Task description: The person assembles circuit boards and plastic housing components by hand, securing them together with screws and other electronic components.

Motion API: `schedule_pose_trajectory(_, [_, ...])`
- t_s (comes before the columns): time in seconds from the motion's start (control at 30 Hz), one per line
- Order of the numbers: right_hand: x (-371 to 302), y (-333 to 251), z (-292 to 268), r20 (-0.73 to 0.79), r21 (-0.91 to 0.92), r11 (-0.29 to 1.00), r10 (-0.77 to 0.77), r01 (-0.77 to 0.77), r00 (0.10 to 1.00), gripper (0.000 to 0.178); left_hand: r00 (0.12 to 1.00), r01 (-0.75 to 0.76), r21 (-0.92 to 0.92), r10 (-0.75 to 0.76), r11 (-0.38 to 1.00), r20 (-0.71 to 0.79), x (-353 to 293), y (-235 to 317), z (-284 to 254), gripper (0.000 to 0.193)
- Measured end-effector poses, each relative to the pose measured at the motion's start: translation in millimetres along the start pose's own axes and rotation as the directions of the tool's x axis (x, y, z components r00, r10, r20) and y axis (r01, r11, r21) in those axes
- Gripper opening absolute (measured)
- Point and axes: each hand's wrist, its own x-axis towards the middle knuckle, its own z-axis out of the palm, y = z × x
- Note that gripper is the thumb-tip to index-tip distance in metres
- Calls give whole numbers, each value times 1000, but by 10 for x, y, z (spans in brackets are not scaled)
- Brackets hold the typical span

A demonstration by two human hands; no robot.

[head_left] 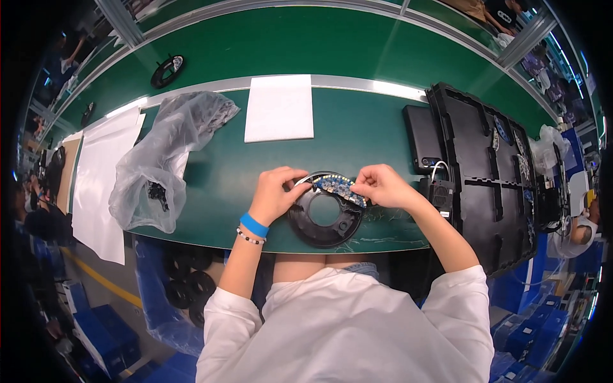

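A round black ring-shaped plastic housing [311, 231] with a wide centre hole lies on the green bench in front of me, close to its near edge. At its far side, a curved blue circuit board [338, 186] packed with small parts rests along the ring. My left hand [277, 191] is closed at the housing's upper left rim, its thumb beside the board's left end. Thumb and forefinger of my right hand [385, 187] pinch the board toward its right end. The fingers partly hide both board ends.
Left on the bench lie a clear plastic bag [167, 137] with dark parts and a white sheet [105, 185]. A white foam pad [280, 108] is ahead. Right are a black box-like device [421, 137] and black trays [485, 150] with boards. Another ring housing [167, 71] sits on the far green surface.
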Motion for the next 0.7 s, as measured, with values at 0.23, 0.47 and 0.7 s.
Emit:
schedule_pose_trajectory(0.23, [-2,4,45,-53,-157,984,-95,85,994,22,1000,20,-18,-20,1000,-6,-11,-18,9,19])
schedule_pose_trajectory(0.47, [-8,-110,44,-54,-60,998,24,-27,998,24,999,24,-19,-24,1000,-28,-8,-16,2,18])
schedule_pose_trajectory(0.7, [40,-85,51,-7,130,985,113,-111,994,25,1000,17,-19,-18,1000,-19,5,-5,8,18])
